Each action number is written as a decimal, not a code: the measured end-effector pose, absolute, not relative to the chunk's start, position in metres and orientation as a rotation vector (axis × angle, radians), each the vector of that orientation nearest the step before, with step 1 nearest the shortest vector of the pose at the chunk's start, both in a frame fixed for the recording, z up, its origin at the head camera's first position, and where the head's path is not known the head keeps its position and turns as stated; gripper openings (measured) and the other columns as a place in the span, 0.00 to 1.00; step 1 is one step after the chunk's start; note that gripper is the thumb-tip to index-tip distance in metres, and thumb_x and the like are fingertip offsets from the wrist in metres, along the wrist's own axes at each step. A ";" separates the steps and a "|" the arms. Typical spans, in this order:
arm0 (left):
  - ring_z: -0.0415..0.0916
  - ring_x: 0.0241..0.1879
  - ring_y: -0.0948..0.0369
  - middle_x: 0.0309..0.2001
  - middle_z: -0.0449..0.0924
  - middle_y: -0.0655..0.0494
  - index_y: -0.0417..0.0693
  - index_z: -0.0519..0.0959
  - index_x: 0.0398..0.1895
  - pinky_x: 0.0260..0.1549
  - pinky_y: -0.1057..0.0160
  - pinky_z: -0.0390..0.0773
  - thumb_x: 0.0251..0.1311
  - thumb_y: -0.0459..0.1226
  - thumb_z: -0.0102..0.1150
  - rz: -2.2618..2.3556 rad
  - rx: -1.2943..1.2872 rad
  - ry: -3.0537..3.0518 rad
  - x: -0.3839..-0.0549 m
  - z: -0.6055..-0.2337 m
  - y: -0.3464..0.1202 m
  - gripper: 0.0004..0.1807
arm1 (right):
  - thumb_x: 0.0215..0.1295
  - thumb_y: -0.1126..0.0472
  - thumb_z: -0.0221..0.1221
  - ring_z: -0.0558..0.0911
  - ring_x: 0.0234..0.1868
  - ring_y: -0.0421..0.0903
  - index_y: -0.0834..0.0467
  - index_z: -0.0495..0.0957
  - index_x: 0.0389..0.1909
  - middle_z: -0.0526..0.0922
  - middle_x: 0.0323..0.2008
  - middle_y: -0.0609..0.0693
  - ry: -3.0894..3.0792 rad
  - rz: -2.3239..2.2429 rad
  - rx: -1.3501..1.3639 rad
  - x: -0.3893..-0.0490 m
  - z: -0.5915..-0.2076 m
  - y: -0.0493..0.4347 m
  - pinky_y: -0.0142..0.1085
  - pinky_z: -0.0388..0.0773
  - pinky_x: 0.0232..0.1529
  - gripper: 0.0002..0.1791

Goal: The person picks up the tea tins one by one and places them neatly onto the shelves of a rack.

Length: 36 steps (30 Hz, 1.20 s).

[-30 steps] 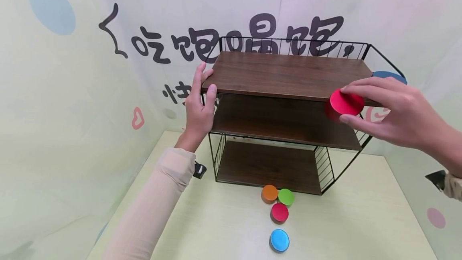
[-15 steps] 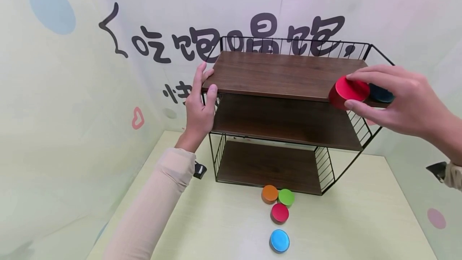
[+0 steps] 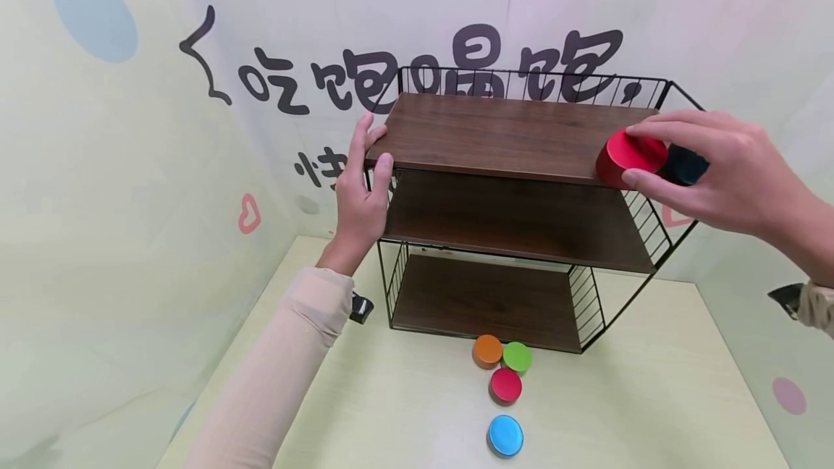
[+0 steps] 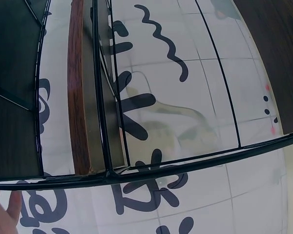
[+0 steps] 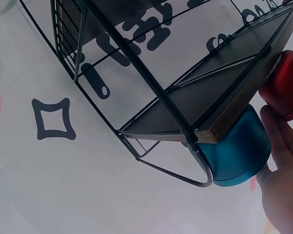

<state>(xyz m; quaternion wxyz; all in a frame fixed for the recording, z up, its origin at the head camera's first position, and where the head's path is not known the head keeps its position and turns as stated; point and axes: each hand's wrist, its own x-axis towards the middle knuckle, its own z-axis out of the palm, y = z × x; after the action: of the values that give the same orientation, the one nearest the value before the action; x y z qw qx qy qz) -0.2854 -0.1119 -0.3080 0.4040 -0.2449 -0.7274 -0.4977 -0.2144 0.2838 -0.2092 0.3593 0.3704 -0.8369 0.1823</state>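
My right hand point(image 3: 736, 168) pinches a red round tin point(image 3: 612, 165) between thumb and fingers at the front right corner of the top shelf. Just beyond it, partly hidden by that hand, a dark blue round tin point(image 3: 685, 166) sits at the shelf's right end. In the right wrist view the blue tin point(image 5: 239, 153) overhangs the shelf edge, close to the red tin point(image 5: 285, 87). Whether the red tin touches the board is unclear. My left hand point(image 3: 361, 197) grips the left end of the three-tier wire-framed shelf rack point(image 3: 508, 136), thumb in front.
On the pale table point(image 3: 625, 411), in front of the rack, lie an orange tin point(image 3: 487, 349), a green tin point(image 3: 517, 356), a second red tin point(image 3: 505, 385) and a light blue tin point(image 3: 504, 436). A printed cloth wall point(image 3: 195, 165) surrounds the table.
My right hand has lifted the red tin from below the top shelf's front edge up to board height, slightly to the right. The left hand keeps its place on the rack.
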 end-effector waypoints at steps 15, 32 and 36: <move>0.66 0.67 0.60 0.63 0.76 0.49 0.46 0.61 0.75 0.58 0.58 0.63 0.73 0.38 0.48 -1.234 -0.653 -1.799 -0.286 -0.309 -0.111 0.28 | 0.55 0.54 0.72 0.70 0.46 0.28 0.61 0.84 0.51 0.85 0.43 0.58 -2.235 0.446 0.886 -0.221 -0.205 0.291 0.19 0.58 0.54 0.24; 0.66 0.66 0.64 0.64 0.75 0.54 0.51 0.61 0.75 0.56 0.60 0.64 0.72 0.38 0.48 -1.264 -0.622 -1.827 -0.285 -0.308 -0.111 0.29 | 0.64 0.59 0.64 0.75 0.50 0.66 0.61 0.81 0.56 0.82 0.49 0.65 -2.427 0.448 0.763 -0.225 -0.207 0.295 0.51 0.58 0.66 0.20; 0.66 0.66 0.64 0.63 0.75 0.54 0.52 0.62 0.75 0.57 0.59 0.64 0.72 0.38 0.48 -1.259 -0.621 -1.825 -0.286 -0.308 -0.111 0.29 | 0.65 0.59 0.63 0.74 0.50 0.67 0.60 0.80 0.57 0.81 0.50 0.66 -2.434 0.446 0.757 -0.226 -0.209 0.296 0.50 0.57 0.65 0.20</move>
<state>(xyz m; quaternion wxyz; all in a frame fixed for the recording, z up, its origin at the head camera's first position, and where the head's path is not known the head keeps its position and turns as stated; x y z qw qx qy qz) -0.2857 -0.1108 -0.3084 0.4074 -0.2464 -0.7239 -0.4993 -0.2259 0.2959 -0.2087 0.2735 0.2815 -0.9047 0.1659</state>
